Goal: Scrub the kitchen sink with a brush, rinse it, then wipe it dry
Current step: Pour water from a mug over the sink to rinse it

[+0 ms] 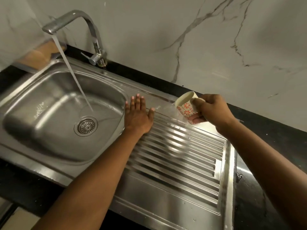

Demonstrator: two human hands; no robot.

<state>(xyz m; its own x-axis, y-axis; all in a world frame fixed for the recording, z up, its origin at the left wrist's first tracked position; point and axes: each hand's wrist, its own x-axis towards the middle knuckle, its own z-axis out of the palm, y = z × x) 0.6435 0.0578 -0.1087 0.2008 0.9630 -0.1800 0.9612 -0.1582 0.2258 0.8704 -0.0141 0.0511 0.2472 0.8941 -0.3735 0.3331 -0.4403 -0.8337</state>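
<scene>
Both forearms enter from the lower edge and reach over the ribbed drainboard (179,156) of the steel sink (49,146). Step in hand, as judged: rinsing. The tap (73,19) is running, its stream falling into the basin just behind the drain strainer (85,126), and water is being poured from a cup onto the upper end of the drainboard.

Right hand (212,110) — closed around a cream cup with red flower print (186,105), thumb over the top side, fingers beneath. The cup is tilted with its mouth towards the basin, and a thin sheet of water leaves its lip.

Left hand (138,115) — fully open, palm down, fingers spread and pointing towards the wall. It lies flat on the metal at the junction of basin rim and drainboard, holding nothing; likely it is sweeping the poured water towards the basin.

No brush and no drying cloth are visible. The drainboard and the dark counter (265,133) beside it carry droplets.

Next move, as judged: refill the cup under the stream or shut the tap, then fetch a cloth — wiping has not yet begun.
</scene>
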